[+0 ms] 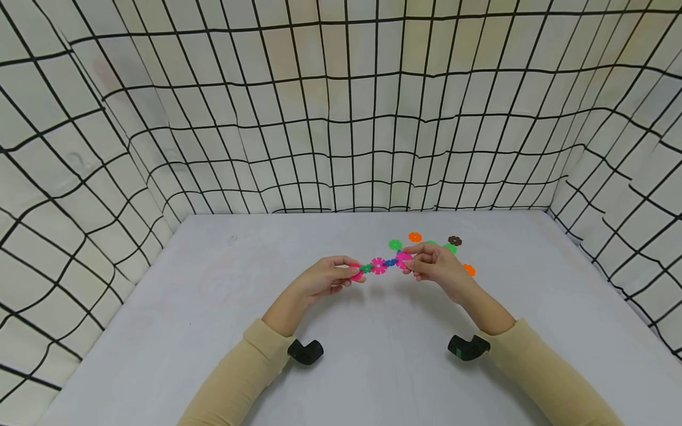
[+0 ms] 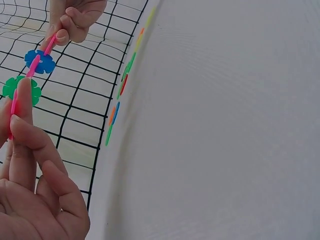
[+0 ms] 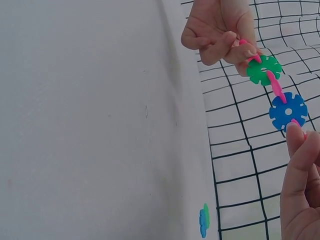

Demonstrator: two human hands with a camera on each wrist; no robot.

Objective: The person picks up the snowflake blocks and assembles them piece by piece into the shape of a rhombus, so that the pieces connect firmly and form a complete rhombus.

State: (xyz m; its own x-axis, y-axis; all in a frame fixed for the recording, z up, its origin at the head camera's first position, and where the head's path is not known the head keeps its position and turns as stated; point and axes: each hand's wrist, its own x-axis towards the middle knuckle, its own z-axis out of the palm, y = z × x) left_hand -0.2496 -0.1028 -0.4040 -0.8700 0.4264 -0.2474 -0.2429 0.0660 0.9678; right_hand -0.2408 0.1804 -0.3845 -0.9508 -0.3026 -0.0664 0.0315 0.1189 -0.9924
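As left grip (image 1: 329, 277) and right grip (image 1: 438, 267) are pinching its ends, pink-green-blue notched plastic-disc chain (image 1: 379, 266) is spanning sideways between.

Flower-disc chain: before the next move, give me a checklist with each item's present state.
1. Left hand pinching the pink end disc beside the green disc: ok.
2. Right hand pinching the other pink end disc, beside the blue disc: ok.
3. Middle pink disc linking green and blue: ok.
4. Chain held off the table: ok.
5. Slot joints pushed fully home: cannot tell; too small to judge.
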